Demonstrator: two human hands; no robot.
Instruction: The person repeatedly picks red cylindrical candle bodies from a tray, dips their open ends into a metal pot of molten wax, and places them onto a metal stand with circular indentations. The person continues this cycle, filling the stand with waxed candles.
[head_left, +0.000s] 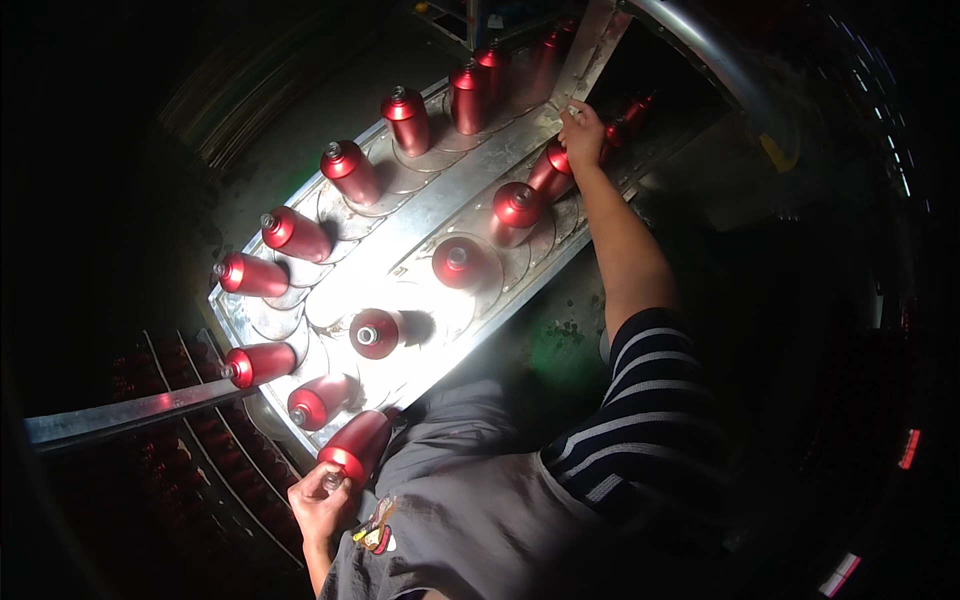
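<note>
My left hand (322, 499) grips a glossy red bottle (356, 450) by its clear neck, beside the near end of a metal slat conveyor (426, 217). Out at the far right part of the conveyor, my right hand (583, 136) is over another red bottle (551, 171); its fingers are bent, and whether they hold anything is unclear. More red bottles stand spaced on the round plates of the conveyor, among them one (375, 334) under the bright light, one (516, 214) nearer my right hand and one (321, 401) near my left.
A metal rail (135, 405) runs off to the left from the conveyor's end. Below it, rows of dark red items (202, 480) sit in racks. At the top right, the conveyor passes a metal post (592, 52) and a dark opening under a curved metal edge (690, 37).
</note>
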